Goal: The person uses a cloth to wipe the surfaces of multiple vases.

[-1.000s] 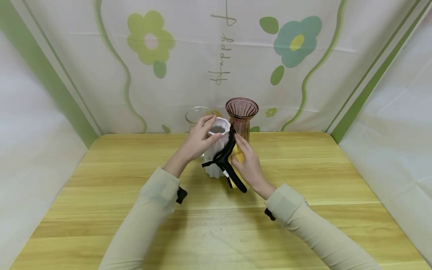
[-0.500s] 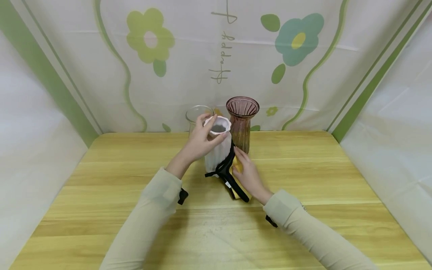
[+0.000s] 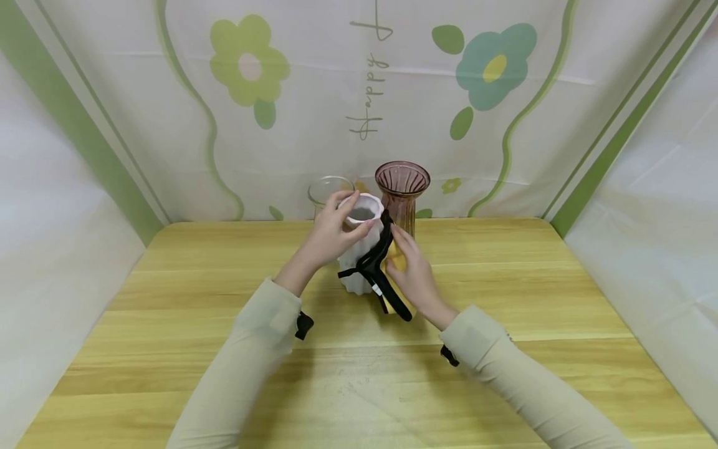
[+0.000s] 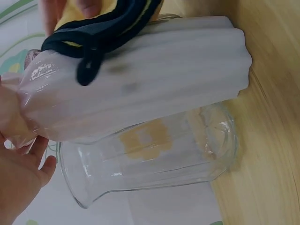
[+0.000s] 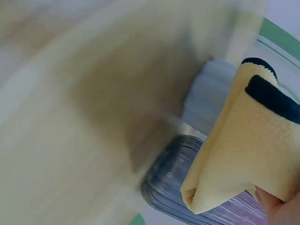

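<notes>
A white fluted vase (image 3: 353, 254) stands on the table, its scalloped mouth toward the person. My left hand (image 3: 328, 237) holds it by the rim, thumb on the near side and fingers across the far side. Pressed to the vase's right side is a yellow cleaning cloth (image 5: 243, 140) with black edging, which my right hand (image 3: 417, 277) grips. In the left wrist view, a black loop on the cloth hangs over the vase wall (image 4: 154, 79). Part of the right hand's hold is hidden behind the folded cloth.
Close behind the white vase, a clear glass vase (image 3: 331, 184) stands on the left. A purple ribbed glass vase (image 3: 401, 202) is behind on the right. A printed fabric backdrop (image 3: 314, 112) borders the wooden table (image 3: 224, 349).
The right hand slid the cloth down the white vase's side, then back up toward the rim. My left hand keeps its hold on the rim, nearly still.
</notes>
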A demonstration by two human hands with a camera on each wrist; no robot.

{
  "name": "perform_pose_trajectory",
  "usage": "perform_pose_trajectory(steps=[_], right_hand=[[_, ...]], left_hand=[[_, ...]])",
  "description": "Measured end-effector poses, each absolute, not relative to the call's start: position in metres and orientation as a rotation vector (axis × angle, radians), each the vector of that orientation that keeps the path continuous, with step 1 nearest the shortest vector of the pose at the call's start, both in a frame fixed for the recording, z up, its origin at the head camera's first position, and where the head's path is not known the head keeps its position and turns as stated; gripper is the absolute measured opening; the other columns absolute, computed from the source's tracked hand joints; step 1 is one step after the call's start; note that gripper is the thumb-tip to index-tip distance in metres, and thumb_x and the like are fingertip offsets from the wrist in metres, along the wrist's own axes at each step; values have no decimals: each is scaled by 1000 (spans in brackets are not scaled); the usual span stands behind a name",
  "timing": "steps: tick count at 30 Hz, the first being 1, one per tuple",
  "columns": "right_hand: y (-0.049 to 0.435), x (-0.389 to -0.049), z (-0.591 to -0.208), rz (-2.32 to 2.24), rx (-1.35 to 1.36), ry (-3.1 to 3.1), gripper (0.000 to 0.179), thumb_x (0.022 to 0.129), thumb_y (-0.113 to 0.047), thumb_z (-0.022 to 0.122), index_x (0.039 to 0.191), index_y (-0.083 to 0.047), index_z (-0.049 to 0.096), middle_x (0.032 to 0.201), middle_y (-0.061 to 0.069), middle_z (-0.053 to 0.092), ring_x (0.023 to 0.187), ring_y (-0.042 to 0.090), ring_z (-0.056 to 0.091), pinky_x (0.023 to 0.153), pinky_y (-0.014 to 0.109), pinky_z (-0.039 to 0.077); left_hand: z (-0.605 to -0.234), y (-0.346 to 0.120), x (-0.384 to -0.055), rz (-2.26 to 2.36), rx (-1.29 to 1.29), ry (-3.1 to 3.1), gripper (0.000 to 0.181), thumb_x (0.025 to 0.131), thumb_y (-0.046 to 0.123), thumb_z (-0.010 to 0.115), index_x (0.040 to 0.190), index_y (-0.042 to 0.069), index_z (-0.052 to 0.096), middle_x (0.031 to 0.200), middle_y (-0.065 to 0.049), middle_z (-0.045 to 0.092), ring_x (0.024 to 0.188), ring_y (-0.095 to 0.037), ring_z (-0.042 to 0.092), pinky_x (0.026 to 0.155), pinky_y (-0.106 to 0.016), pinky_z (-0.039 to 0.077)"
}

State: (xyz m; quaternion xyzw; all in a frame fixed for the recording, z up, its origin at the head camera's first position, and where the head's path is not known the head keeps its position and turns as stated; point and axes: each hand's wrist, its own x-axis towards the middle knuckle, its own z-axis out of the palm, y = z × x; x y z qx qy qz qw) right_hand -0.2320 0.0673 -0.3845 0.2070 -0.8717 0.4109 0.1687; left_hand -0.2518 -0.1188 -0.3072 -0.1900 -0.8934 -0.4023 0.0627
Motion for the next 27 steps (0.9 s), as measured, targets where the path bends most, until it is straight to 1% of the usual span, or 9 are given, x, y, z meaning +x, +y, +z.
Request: perform_pose_trajectory(steps=[2, 4, 6, 11, 15, 18, 20, 24, 27], right_hand=[[67, -233, -380, 1173, 593, -2458, 65, 84, 3, 62, 145, 0, 38, 148, 21, 39, 107, 39, 59, 88, 44, 53], [67, -233, -378, 1187, 597, -2451, 65, 84, 4, 61, 145, 0, 38, 149, 21, 39, 115, 39, 56, 95, 45, 51], [67, -232, -377, 1208, 598, -2458, 65, 85, 4, 61, 145, 0, 37, 149, 21, 38, 133, 39, 42, 106, 48, 43], [68, -231, -385, 1248, 578, -2531, 64, 86, 2, 60, 146, 0, 36, 150, 21, 36, 137, 39, 38, 110, 49, 38], [69, -228, -396, 1249, 545, -2606, 63, 87, 1, 60, 146, -2, 36, 151, 19, 36, 137, 38, 38, 107, 50, 41], [71, -226, -404, 1216, 524, -2666, 64, 88, -1, 60, 147, -5, 35, 152, 18, 36, 135, 38, 41, 103, 49, 45], [72, -224, -409, 1184, 519, -2696, 64, 89, -3, 60, 148, -6, 35, 152, 17, 35, 132, 39, 44, 98, 49, 48], [73, -224, -415, 1145, 538, -2690, 64, 89, -2, 61, 147, -5, 35, 151, 19, 36, 128, 40, 48, 95, 49, 50], [72, -225, -416, 1156, 542, -2662, 64, 88, -1, 62, 147, -4, 36, 150, 19, 37, 128, 40, 47, 96, 49, 49]], left_hand=[[-307, -119, -253, -1230, -597, -2703, 70, 93, 30, 59, 150, 4, 27, 153, -16, 27, 109, -29, 59, 89, -34, 55], [-308, -119, -254, -1237, -616, -2711, 70, 94, 29, 57, 151, 4, 25, 154, -16, 26, 104, -28, 62, 88, -33, 55], [-308, -119, -254, -1245, -626, -2720, 69, 95, 29, 56, 151, 5, 24, 154, -15, 24, 105, -27, 63, 89, -33, 55], [-310, -118, -254, -1269, -620, -2719, 69, 94, 28, 54, 152, 6, 23, 155, -13, 23, 109, -28, 62, 90, -33, 55], [-310, -118, -253, -1255, -600, -2714, 69, 94, 32, 55, 152, 7, 25, 156, -12, 22, 119, -31, 55, 92, -36, 54], [-310, -117, -252, -1243, -565, -2725, 72, 94, 38, 56, 152, 9, 26, 156, -15, 17, 130, -36, 43, 99, -44, 49], [-310, -116, -252, -1251, -550, -2730, 73, 94, 41, 56, 152, 10, 25, 156, -17, 14, 134, -37, 37, 101, -46, 47], [-311, -116, -252, -1266, -560, -2731, 71, 96, 41, 53, 152, 9, 23, 155, -19, 12, 130, -36, 40, 102, -46, 46], [-310, -117, -252, -1227, -584, -2732, 71, 97, 40, 52, 152, 7, 22, 154, -20, 15, 122, -33, 50, 99, -45, 48]])
